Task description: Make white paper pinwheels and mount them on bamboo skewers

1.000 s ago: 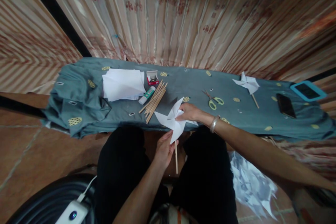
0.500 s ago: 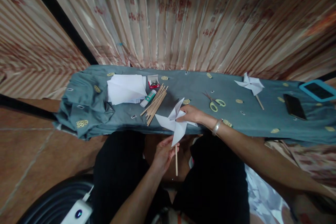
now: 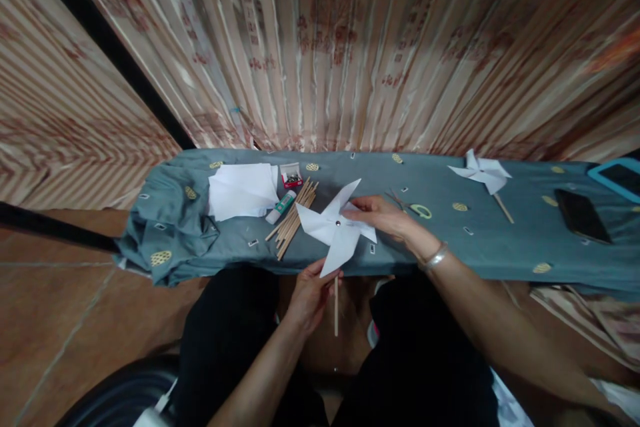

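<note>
A white paper pinwheel (image 3: pixel 341 232) with a small metal pin at its middle faces up over the front edge of the covered table. My left hand (image 3: pixel 311 295) is closed round its wooden stick (image 3: pixel 337 310), just under the lowest blade, and the stick's end hangs below the hand. At the pinwheel's right side, my right hand (image 3: pixel 381 215) has its fingers closed together on a blade near the middle. Partly behind that hand lie scissors (image 3: pixel 420 211) with yellow-green handles.
White paper sheets (image 3: pixel 243 192), a glue stick (image 3: pixel 281 207), a small red box (image 3: pixel 291 177) of metal pins and several wooden sticks (image 3: pixel 293 223) lie left. Another pinwheel (image 3: pixel 483 172), a black phone (image 3: pixel 583 215) and a blue-framed device (image 3: pixel 617 177) lie right on the grey-green cloth (image 3: pixel 505 240).
My right hand has shifted right, off the pinwheel's middle, so the pin now shows. The blades have turned slightly. My left hand keeps its hold on the stick. The camera view has tilted up.
</note>
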Demonstrator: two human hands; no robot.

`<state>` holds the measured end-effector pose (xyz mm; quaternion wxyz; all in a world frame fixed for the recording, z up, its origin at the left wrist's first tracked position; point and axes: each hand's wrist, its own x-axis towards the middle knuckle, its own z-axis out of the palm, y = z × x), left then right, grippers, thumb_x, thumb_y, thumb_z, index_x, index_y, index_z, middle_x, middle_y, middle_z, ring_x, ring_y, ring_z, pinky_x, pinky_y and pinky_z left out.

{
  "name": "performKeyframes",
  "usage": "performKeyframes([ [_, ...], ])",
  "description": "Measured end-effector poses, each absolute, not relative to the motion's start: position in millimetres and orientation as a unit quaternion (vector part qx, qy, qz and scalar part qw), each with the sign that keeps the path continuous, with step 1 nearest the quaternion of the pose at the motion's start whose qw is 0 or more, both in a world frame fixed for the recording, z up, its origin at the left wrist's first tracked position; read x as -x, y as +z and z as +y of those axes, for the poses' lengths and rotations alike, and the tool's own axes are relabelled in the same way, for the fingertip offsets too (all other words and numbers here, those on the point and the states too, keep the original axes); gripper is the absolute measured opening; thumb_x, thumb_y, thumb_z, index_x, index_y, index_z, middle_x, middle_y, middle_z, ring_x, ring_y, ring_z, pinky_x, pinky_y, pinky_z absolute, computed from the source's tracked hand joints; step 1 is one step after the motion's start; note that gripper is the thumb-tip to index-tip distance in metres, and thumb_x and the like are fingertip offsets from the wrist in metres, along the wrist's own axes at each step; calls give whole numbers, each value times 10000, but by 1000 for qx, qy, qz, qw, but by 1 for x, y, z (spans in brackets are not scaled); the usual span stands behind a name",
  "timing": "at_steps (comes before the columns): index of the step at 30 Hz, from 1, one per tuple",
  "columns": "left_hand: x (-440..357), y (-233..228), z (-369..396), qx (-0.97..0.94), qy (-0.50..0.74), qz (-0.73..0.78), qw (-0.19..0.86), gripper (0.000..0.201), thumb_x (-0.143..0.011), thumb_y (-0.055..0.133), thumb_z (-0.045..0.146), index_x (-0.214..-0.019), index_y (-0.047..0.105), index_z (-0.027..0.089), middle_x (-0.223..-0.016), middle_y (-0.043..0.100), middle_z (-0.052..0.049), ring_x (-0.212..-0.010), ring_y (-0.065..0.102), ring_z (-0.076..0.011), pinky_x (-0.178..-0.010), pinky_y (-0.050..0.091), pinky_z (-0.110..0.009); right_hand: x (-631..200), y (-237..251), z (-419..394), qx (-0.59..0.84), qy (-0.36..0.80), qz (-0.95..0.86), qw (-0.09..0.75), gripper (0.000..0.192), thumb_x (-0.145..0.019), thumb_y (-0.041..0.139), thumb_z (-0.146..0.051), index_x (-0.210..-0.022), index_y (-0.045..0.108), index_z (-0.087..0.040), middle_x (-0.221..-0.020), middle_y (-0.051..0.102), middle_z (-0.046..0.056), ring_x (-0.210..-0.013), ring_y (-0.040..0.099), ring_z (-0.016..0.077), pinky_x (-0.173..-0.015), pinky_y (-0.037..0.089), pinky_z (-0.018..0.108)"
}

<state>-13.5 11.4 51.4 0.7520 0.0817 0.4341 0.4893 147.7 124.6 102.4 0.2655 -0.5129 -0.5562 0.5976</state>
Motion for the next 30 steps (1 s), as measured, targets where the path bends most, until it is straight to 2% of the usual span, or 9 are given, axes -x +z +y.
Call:
performKeyframes([
  [3,10,61,24,-101,490,429,752,419,-384,922,206,-762,763,117,-623,690,-17,-531,579,-63,-539,464,-156,-155,108,130,514,587,-533,327,445,-649,748,-542,-859,721,-151,-816,743,47,-699,639,159,-643,464,264],
  [7,7,76,50,-126,502,413,750,396,-384,918,175,-736,749,107,-638,694,-23,-586,597,-82,-600,474,-181,-173,103,142,501,568,-460,464,476,-635,742,-598,-847,715,-173,-840,748,55,-767,665,183,-718,499,291],
  [10,3,86,77,-144,511,403,746,343,-396,904,128,-690,729,113,-638,688,-10,-597,589,-80,-614,465,-187,-189,89,148,507,504,-410,567,433,-638,748,-589,-840,703,-209,-880,745,40,-851,674,192,-784,517,305],
  [12,-1,92,95,-164,518,394,742,298,-432,887,103,-679,720,113,-646,689,-10,-609,593,-82,-628,461,-191,-196,79,146,524,465,-396,594,397,-657,737,-579,-839,696,-228,-892,743,31,-874,678,194,-814,522,316],
  [14,-5,94,112,-171,534,381,736,270,-459,871,85,-678,717,120,-667,699,-13,-639,611,-92,-653,464,-198,-196,70,140,533,481,-398,571,380,-672,728,-572,-834,702,-229,-880,747,39,-859,687,201,-833,525,337],
  [18,-9,88,133,-173,570,363,717,308,-439,879,92,-700,723,142,-680,713,-1,-671,631,-106,-680,467,-211,-173,60,123,478,572,-485,457,383,-729,692,-562,-855,740,-203,-882,751,61,-819,680,194,-849,516,344],
  [21,-5,78,139,-199,568,372,707,325,-420,896,135,-701,733,137,-672,713,-10,-661,628,-118,-680,464,-226,-150,53,116,434,604,-540,394,347,-731,701,-529,-882,737,-219,-871,743,35,-842,670,195,-830,514,337],
  [26,3,72,144,-209,556,393,702,342,-391,908,167,-692,747,149,-658,711,-10,-656,625,-125,-696,464,-239,-130,43,117,443,597,-547,386,314,-722,706,-515,-709,709,-201,-653,670,-3,-627,605,149,-636,495,280],
  [30,4,70,148,-208,553,397,702,308,-417,904,190,-679,746,150,-668,715,-13,-657,626,-127,-687,472,-236,-131,46,122,454,573,-555,398,298,-736,691,-491,-667,692,-201,-610,645,-8,-598,573,140,-617,464,269],
])
